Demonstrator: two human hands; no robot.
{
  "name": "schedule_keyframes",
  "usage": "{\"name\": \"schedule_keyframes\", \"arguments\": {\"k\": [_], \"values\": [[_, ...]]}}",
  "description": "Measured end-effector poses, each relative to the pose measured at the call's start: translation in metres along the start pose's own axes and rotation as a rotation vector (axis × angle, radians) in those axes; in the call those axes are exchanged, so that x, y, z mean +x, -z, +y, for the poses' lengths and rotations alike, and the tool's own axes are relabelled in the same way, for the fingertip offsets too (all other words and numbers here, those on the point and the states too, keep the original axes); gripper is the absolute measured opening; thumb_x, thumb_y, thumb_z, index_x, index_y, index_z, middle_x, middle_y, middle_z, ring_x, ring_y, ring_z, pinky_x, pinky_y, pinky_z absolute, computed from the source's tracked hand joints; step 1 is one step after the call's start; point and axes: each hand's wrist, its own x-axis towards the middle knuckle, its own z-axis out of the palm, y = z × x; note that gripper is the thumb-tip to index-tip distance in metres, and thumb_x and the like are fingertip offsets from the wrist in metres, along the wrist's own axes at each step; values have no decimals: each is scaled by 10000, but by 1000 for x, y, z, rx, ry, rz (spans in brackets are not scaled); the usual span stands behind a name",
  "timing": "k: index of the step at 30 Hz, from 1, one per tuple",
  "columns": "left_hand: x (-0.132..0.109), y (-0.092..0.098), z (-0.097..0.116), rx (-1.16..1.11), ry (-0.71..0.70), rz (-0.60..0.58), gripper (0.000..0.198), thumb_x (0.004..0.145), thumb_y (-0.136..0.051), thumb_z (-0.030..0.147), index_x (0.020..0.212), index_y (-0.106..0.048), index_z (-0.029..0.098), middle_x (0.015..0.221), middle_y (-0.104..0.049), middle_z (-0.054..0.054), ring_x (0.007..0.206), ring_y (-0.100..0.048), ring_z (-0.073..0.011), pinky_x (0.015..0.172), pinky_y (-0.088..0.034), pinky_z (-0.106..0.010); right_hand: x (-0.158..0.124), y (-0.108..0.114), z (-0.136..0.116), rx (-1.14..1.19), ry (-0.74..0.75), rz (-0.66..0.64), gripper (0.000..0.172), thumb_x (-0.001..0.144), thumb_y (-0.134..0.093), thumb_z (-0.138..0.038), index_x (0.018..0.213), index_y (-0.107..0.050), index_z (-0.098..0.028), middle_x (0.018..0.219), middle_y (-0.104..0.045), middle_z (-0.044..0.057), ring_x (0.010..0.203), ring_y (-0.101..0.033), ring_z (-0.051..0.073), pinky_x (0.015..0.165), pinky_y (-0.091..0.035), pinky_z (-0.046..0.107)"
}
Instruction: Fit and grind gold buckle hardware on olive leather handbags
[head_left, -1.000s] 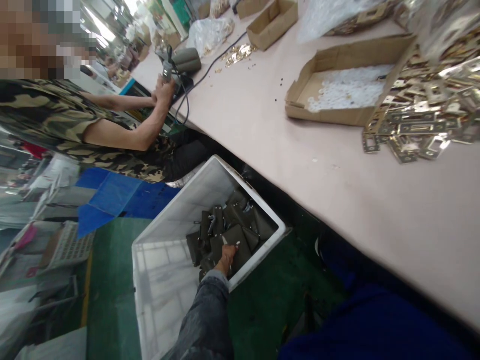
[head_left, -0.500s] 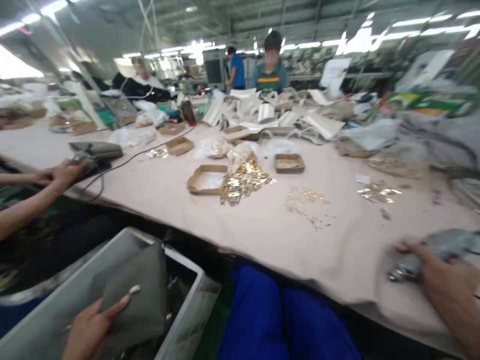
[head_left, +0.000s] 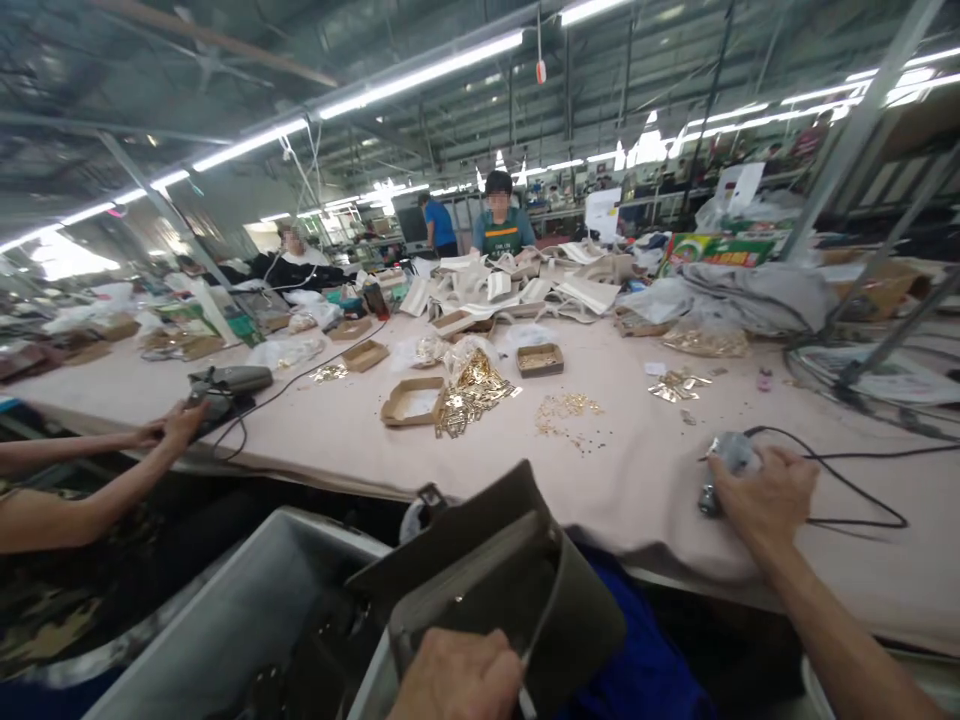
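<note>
My left hand [head_left: 459, 675] is closed on an olive-grey handbag [head_left: 581, 610], whose flap stands lifted so that its inside shows. The bag hangs over my lap, beside the table's front edge. On the right side of the table, my right hand [head_left: 772, 490] is wrapped round a grey corded hand tool [head_left: 735, 455] with a shiny metal nose. That tool lies on or just above the cloth; which one I cannot tell. To the left of my lap stands a grey bin [head_left: 289, 540] with dark pieces inside.
Gold metal plates [head_left: 476, 400] lie heaped beside a cardboard tray [head_left: 412, 402]. Small gold parts [head_left: 566, 410] are scattered nearby. A black cable [head_left: 862, 455] runs across the right side. At left a co-worker's hands [head_left: 176, 425] hold another tool and bag. Pale straps [head_left: 510, 285] are piled behind.
My left hand has brought the handbag up and right out of the bin, over my lap, and its flap now stands lifted. My right hand still grips the tool. The view has tilted up.
</note>
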Motion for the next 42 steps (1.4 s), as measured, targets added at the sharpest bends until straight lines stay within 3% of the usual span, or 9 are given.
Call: {"name": "schedule_keyframes", "arguments": {"k": [3,5,7,9,14,20,27,35,42], "values": [[8,-42,15,21,-129,-138,305,925,-618,228,639,-516,210,519,-552,41,387,-429,-110,380,-144,-322,-10,38,-35,190,4,-30,426,837,-677,-484,1081,-696,-135,1167,-644,221,1057,-586,355,831,-473,455],[6,-67,17,11,-170,-161,302,878,-698,271,645,-518,204,541,-571,40,421,-456,-115,398,-138,-328,-23,65,-64,455,10,-341,341,900,-627,-497,1002,-701,-180,1095,-679,139,928,-643,279,772,-522,392],[4,-84,13,11,-162,-155,262,842,-734,278,683,-539,204,599,-606,29,484,-503,-130,426,-169,-331,-39,86,-91,629,56,-729,328,948,-583,-491,1055,-703,-205,1092,-687,102,971,-656,256,828,-540,371],[4,-92,7,46,-121,-118,235,803,-761,276,713,-555,207,647,-624,17,533,-535,-146,448,-207,-328,-58,96,-112,668,179,-978,330,940,-618,-470,1147,-680,-221,1097,-682,90,1021,-643,260,901,-531,383],[14,-82,-11,77,25,62,260,688,-804,334,725,-572,222,701,-638,1,566,-583,-175,458,-258,-320,-98,76,-138,406,359,-880,426,883,-658,-336,1275,-597,-181,1136,-617,145,1028,-591,318,908,-508,470],[24,-75,-2,-228,394,30,157,723,-664,178,740,-517,229,748,-630,-19,668,-623,-190,584,-399,-306,-108,51,-175,355,447,-869,389,861,-660,-291,1235,-618,-193,1143,-607,144,1069,-559,331,948,-465,471],[-2,-148,11,-112,302,93,164,717,-665,252,739,-502,249,665,-582,-46,601,-623,-225,528,-425,-337,-107,25,-207,667,269,-1180,359,841,-641,-241,1191,-682,-178,1039,-668,86,822,-639,202,791,-505,321],[-23,-171,21,2,165,222,113,768,-627,299,702,-556,240,587,-597,-69,491,-598,-223,414,-417,-349,-107,28,-203,938,31,-1487,286,745,-582,-136,977,-745,-171,779,-709,19,703,-606,165,634,-432,258],[-38,-205,40,87,54,63,211,837,-601,272,631,-570,245,518,-586,-65,428,-571,-200,379,-350,-322,-104,28,-209,1050,-16,-1703,225,812,-619,-250,935,-780,-153,685,-702,26,633,-607,154,594,-412,246]]}}
